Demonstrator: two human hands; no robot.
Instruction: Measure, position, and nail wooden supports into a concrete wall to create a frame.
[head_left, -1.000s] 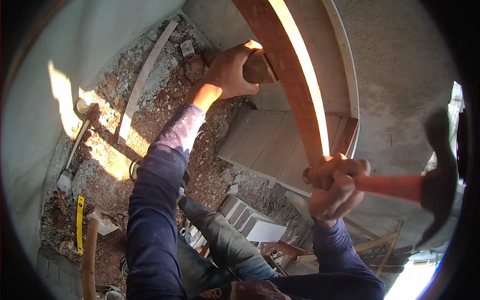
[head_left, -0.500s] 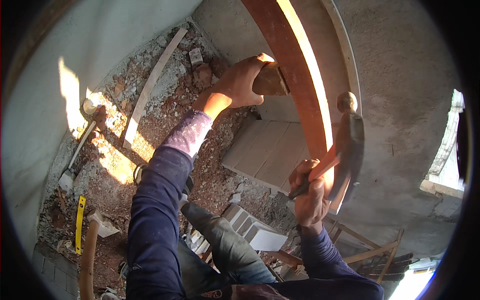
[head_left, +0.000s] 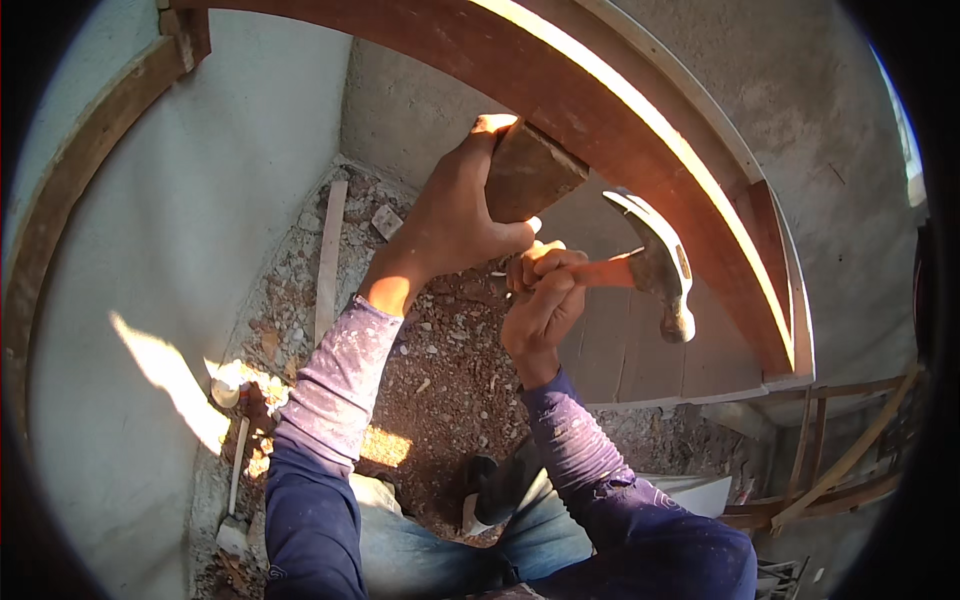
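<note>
A short wooden block (head_left: 535, 175) sits in my left hand (head_left: 450, 210), its far end up against the underside of a reddish-brown plank (head_left: 600, 120) that looks curved. My thumb and fingers grip the block from its left and near sides. Just to the right, my right hand (head_left: 545, 305) is wrapped around the orange handle of a claw hammer (head_left: 660, 265). The hammer's head is a little below the plank, its claw pointing up and its striking face toward me. No nail can be made out at the block.
A second board (head_left: 690, 95) runs along the plank's far side. Another timber (head_left: 85, 140) stands out along the left wall (head_left: 260, 110). Below lie rubble (head_left: 450, 350), a wood strip (head_left: 330, 260) and grey blocks (head_left: 600, 350). Wooden framing (head_left: 840, 460) stands at lower right.
My view has swung, so the plank now slants across the top. The hammer has moved left, closer to the block, and its head has turned. My left hand still holds the block.
</note>
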